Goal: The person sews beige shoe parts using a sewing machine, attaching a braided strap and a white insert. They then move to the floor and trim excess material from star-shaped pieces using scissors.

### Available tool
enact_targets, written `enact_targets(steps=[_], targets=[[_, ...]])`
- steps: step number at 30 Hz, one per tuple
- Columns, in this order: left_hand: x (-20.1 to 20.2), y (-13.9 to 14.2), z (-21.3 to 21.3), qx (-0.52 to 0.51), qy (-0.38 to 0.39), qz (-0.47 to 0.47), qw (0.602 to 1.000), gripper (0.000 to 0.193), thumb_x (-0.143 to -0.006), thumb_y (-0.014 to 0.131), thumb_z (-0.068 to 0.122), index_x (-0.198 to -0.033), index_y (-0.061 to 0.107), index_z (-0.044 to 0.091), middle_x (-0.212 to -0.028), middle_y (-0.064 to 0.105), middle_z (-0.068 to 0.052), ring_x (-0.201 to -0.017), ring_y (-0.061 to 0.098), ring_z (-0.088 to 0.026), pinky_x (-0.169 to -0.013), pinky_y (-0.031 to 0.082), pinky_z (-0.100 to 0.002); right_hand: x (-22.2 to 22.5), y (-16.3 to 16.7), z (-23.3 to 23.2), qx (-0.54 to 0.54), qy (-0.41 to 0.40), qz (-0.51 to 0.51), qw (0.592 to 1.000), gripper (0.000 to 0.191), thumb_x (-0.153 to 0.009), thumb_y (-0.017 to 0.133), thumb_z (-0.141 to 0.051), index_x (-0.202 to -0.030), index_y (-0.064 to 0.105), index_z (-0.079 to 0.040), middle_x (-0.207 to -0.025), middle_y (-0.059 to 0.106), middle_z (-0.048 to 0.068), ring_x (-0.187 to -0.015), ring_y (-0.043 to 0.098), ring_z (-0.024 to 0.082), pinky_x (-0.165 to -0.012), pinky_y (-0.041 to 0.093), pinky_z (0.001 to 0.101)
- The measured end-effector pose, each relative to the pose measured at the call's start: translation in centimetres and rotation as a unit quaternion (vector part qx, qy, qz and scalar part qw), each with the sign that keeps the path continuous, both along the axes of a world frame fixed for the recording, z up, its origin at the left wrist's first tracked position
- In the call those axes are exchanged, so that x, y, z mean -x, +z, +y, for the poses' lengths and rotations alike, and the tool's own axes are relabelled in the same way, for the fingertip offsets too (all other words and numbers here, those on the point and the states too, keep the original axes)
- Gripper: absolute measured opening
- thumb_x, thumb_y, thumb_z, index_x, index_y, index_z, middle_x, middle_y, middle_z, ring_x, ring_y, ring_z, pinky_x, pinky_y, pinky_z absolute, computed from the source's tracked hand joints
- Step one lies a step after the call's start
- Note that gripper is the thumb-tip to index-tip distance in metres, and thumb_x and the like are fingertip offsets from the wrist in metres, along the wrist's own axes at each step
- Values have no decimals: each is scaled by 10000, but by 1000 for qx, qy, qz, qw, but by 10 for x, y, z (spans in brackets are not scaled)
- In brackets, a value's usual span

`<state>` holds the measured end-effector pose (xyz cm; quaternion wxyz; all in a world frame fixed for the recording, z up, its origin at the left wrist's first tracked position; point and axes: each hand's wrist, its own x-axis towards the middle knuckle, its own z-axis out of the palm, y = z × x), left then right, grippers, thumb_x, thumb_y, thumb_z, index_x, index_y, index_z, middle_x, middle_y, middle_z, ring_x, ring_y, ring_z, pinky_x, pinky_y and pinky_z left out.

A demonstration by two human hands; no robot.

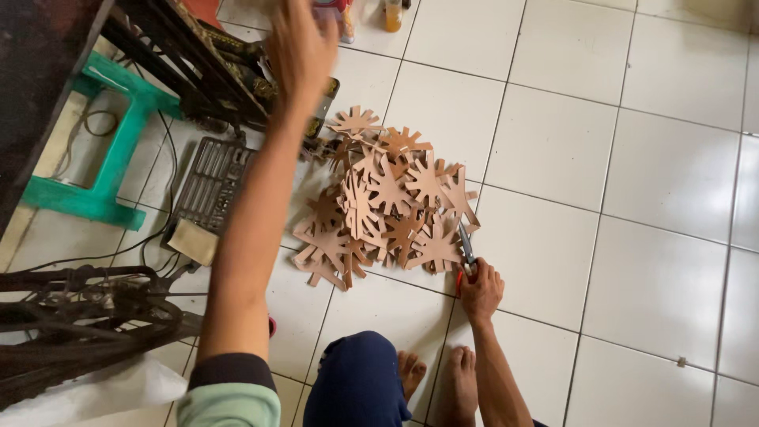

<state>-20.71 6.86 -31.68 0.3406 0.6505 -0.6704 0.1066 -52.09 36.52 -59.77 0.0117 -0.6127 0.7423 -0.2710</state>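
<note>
Your hands at the pile of brown cut-outs
Your right hand (480, 291) grips red-handled scissors (466, 251) on the white tile floor (632, 237), touching the brown star-shaped leather cut-outs (385, 202) just ahead; your left hand (299, 49) is raised beyond them, fingers loosely spread.

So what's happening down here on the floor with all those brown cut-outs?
A person sits on the white tiled floor before a pile of tan star-shaped cut-outs. Their right hand holds red-handled scissors at the pile's near edge, blades pointing into it. Their left hand is raised, fingers spread and holding nothing, reaching toward the dark sewing machine stand. A metal treadle pedal and a green plastic stool sit to the left.
</note>
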Motion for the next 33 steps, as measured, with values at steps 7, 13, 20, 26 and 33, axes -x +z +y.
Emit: enact_targets(steps=[7, 13, 20, 26, 33], targets=[[18, -192, 163, -222, -67, 76, 970, 316, -927, 703, 164, -1198, 597, 41, -1178, 670, -158, -1158, 631, -283, -1154, 454, -522, -3, -2, 0, 5, 6, -11, 1000, 444, -876, 796, -409, -1162, 661, -98, -914, 640, 46, -837, 594, 264, -797, 453, 421], [36, -219, 232, -170, -67, -131, 974, 443, -839, 697, 92, -1237, 595, -74, -1611, 344, -278, -1513, 229, -472, -1205, 123, -665, 1, -3, 1, 9, 27, -22, 999, 327, -900, 802, -362, -1096, 673, -133, -920, 650, 38, -886, 601, 268, -843, 468, 429], [67, -245, 224, -156, -142, -40, 977, 372, -917, 614, 98, -1246, 618, -76, -1558, 382, -304, -1522, 260, -473, -1255, 69, -682, -2, 2, -5, -87, -88, -214, 969, 456, -899, 803, -376, -1198, 626, -81, -850, 720, 105, -742, 691, 294, -683, 534, 435], [103, -222, 199, -228, -122, -100, 961, 242, -995, 527, 136, -1119, 629, -46, -1523, 420, -299, -1497, 316, -481, -1196, 76, -715, -16, 1, 0, -128, -109, -272, 948, 375, -862, 757, -214, -1183, 626, -71, -833, 720, 112, -721, 678, 238, -680, 547, 395], [29, -165, 88, -158, 25, -210, 965, 344, -855, 685, 299, -1134, 701, 97, -1527, 443, -231, -1404, 401, -452, -1144, 267, -654, 4, -10, 48, -124, -158, -319, 926, 392, -873, 789, -256, -1160, 627, -45, -887, 707, 105, -770, 651, 186, -719, 542, 332]])
